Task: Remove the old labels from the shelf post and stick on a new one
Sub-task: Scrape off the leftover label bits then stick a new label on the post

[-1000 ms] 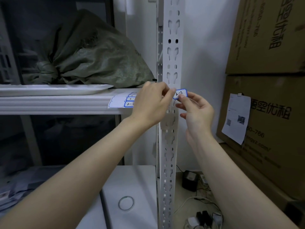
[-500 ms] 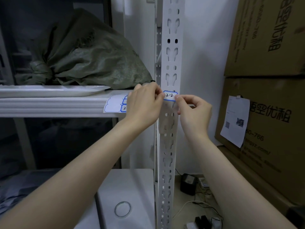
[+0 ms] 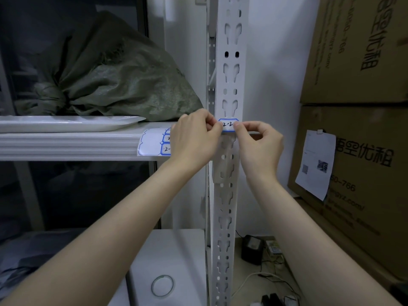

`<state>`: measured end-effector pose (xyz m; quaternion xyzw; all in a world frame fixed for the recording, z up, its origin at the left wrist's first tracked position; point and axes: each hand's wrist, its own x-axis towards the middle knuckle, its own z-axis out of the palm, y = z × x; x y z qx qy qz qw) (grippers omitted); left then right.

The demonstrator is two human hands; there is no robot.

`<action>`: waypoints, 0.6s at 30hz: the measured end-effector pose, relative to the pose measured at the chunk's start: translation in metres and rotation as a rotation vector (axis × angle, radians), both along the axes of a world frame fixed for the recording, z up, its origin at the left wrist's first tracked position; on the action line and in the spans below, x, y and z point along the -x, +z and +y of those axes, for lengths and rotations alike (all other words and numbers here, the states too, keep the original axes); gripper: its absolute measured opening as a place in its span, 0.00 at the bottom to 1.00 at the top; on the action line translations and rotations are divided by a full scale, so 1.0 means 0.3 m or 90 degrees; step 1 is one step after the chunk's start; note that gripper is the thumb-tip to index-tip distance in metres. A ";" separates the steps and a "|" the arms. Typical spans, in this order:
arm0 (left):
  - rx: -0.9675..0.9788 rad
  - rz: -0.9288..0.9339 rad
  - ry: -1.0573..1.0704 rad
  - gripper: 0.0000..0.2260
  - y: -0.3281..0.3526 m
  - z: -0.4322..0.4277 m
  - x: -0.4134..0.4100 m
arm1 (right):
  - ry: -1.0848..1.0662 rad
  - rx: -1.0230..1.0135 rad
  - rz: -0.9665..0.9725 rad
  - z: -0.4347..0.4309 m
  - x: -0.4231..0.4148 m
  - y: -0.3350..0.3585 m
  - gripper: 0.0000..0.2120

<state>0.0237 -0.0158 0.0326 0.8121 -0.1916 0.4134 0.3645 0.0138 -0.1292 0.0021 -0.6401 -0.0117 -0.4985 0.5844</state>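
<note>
Both hands curl: left hand (image 3: pixel 194 138) at nine o'clock and right hand (image 3: pixel 260 144) at three pinch the blue-bordered white paper label (image 3: pixel 228 124) against the white perforated steel shelf post (image 3: pixel 229 74).

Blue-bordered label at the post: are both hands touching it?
Touching. Head view: the left hand pinches the label at its left edge, the right hand at its right edge.

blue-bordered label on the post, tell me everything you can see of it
A small white paper label with a blue border, corners notched, with "2-2" handwritten in black. It lies level across the front of the white perforated metal post, at shelf height. The left hand pinches its left end and the right hand its right end, hiding both edges. Whether it is stuck down cannot be told.
</note>
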 end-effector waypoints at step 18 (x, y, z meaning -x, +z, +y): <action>0.003 -0.001 0.013 0.06 0.005 -0.013 -0.004 | -0.051 0.004 -0.009 0.003 -0.017 0.000 0.04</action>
